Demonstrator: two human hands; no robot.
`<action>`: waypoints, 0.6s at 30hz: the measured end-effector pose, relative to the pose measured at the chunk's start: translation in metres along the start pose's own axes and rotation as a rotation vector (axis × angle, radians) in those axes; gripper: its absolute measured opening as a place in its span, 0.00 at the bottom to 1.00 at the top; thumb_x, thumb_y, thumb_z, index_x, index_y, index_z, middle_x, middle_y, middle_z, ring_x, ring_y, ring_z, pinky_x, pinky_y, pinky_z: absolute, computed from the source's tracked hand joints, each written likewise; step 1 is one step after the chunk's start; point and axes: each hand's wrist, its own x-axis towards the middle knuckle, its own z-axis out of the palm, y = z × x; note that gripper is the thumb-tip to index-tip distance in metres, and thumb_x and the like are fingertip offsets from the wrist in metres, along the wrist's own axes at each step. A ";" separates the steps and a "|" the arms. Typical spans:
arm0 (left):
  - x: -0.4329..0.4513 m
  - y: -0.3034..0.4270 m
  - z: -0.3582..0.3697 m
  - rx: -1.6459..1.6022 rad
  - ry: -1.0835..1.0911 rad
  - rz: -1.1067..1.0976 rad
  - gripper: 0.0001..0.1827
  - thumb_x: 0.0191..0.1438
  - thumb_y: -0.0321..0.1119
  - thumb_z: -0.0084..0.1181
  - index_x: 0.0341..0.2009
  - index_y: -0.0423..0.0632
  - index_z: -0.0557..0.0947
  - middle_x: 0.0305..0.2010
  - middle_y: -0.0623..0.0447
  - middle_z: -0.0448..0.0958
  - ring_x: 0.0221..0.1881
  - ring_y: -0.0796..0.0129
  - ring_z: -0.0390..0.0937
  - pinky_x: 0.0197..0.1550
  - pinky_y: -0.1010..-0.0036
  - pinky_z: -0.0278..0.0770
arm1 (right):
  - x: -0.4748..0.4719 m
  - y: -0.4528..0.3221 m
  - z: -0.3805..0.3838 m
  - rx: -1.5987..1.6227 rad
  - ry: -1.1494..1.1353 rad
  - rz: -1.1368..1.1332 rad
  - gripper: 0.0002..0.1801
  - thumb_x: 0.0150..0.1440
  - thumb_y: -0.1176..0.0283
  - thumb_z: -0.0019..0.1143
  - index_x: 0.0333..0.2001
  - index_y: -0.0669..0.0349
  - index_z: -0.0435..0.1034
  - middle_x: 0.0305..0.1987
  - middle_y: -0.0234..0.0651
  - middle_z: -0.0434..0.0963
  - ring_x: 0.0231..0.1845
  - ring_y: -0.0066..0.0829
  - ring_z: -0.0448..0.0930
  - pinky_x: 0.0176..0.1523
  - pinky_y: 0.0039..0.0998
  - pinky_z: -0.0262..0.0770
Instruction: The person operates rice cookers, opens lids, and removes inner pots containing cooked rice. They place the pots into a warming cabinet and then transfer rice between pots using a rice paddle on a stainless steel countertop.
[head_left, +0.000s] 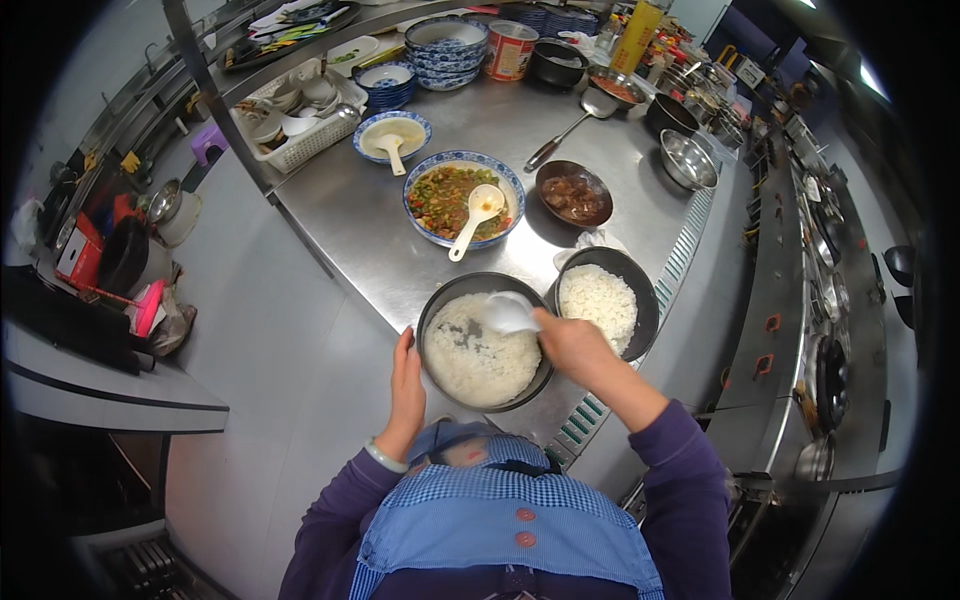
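Note:
In front of me a dark round pot holds white rice, with a bare grey patch of its bottom showing. My left hand rests flat against the pot's left outer side. A pale rice paddle is gripped in my right hand, its blade over the rice at the pot's upper right. Touching or very near that pot on the right stands a second dark pot with a mound of cooked rice. A white cloth lies just behind the second pot.
Beyond the pots on the steel table stand a bowl of chopped peppers in sauce with a white spoon, a brown bowl of dark food, a long-handled turner, a steel bowl and a white plastic basket.

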 end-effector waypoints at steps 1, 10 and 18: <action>0.005 -0.002 0.002 -0.089 0.023 -0.041 0.25 0.59 0.39 0.32 0.57 0.37 0.54 0.60 0.43 0.53 0.61 0.60 0.50 0.60 0.71 0.47 | 0.007 -0.010 0.008 -0.056 -0.109 -0.034 0.12 0.48 0.75 0.39 0.38 0.65 0.64 0.21 0.48 0.73 0.23 0.45 0.76 0.28 0.41 0.72; 0.013 -0.024 0.031 -0.189 0.201 0.086 0.22 0.61 0.39 0.27 0.53 0.37 0.61 0.50 0.46 0.65 0.52 0.66 0.62 0.54 0.73 0.58 | 0.028 -0.053 0.067 -0.057 -0.373 -0.082 0.09 0.45 0.75 0.42 0.25 0.66 0.70 0.25 0.47 0.75 0.28 0.43 0.77 0.32 0.35 0.73; 0.010 -0.021 0.033 -0.132 0.234 0.066 0.23 0.61 0.43 0.26 0.51 0.38 0.62 0.48 0.46 0.65 0.48 0.66 0.63 0.52 0.73 0.60 | 0.046 -0.035 0.079 0.280 -0.820 -0.033 0.10 0.49 0.72 0.40 0.21 0.66 0.66 0.17 0.36 0.70 0.16 0.27 0.69 0.19 0.26 0.64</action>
